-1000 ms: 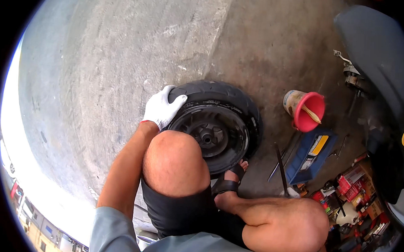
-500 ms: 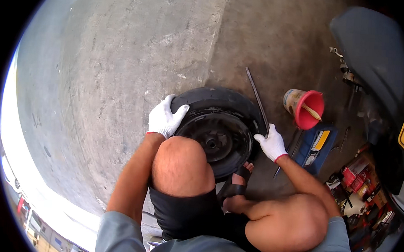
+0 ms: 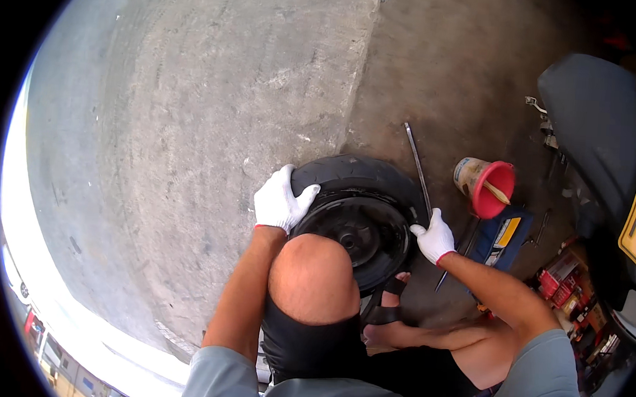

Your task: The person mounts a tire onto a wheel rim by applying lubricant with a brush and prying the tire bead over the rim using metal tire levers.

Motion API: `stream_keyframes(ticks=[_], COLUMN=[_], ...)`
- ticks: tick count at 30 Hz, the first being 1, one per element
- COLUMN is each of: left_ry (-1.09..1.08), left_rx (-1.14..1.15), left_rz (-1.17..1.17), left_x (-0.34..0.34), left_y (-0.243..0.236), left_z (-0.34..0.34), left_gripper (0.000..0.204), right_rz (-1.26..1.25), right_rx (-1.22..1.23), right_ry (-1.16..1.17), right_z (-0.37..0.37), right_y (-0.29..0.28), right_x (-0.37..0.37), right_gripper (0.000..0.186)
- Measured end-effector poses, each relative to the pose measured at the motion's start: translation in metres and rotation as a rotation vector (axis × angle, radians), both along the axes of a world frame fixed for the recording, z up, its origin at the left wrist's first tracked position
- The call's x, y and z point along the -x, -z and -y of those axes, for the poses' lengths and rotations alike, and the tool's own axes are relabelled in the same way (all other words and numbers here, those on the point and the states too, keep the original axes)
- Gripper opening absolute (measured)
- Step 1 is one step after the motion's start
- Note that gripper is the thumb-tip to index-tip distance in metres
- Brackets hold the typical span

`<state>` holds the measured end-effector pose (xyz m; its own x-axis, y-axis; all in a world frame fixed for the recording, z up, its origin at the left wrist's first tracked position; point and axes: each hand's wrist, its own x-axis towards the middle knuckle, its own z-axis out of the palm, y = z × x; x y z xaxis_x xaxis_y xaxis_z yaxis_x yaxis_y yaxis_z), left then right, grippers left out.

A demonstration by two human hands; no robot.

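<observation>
A black tyre (image 3: 355, 170) with its black rim (image 3: 373, 248) lies flat on the floor, partly hidden by my left knee. My left hand (image 3: 282, 202), in a white knit glove with red cuff, grips the tyre's left side. My right hand (image 3: 434, 239), gloved alike, is closed on a long metal bar (image 3: 415, 157) at the tyre's right edge, the bar's far end pointing away from me. My sandalled foot (image 3: 392, 292) rests against the lower right of the wheel.
Right of the wheel are a red bucket (image 3: 493, 211) with a brush in it, a blue tray (image 3: 493, 254) and another bar (image 3: 443, 277). A dark vehicle body (image 3: 592, 119) with a yellow plate stands at the right, above cluttered red boxes (image 3: 558, 279).
My right hand has come into view holding the metal bar upright beside the tyre. My left hand keeps its grip. My right knee has dropped, and the whole view has shifted slightly.
</observation>
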<state>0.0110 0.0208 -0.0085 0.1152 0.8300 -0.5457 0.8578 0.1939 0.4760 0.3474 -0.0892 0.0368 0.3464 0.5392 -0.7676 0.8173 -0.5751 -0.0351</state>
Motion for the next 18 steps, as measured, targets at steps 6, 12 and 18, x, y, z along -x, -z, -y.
stream_keyframes(ticks=[6, 12, 18], left_ry=[-0.023, -0.002, -0.036], left_rx=[-0.016, -0.087, -0.033], left_rz=[-0.001, -0.011, -0.044], left_x=[-0.002, -0.006, -0.005], left_y=[0.0, -0.009, -0.007], left_z=[0.011, 0.013, 0.015], left_gripper=[0.063, 0.062, 0.066], right_rz=[0.021, 0.028, 0.009], right_rx=[-0.053, -0.142, -0.179], right_ry=[0.014, 0.061, 0.102], right_z=[0.017, 0.025, 0.03], right_y=[0.003, -0.002, 0.0], right_x=[-0.001, -0.002, -0.006], right_gripper=[0.057, 0.057, 0.054])
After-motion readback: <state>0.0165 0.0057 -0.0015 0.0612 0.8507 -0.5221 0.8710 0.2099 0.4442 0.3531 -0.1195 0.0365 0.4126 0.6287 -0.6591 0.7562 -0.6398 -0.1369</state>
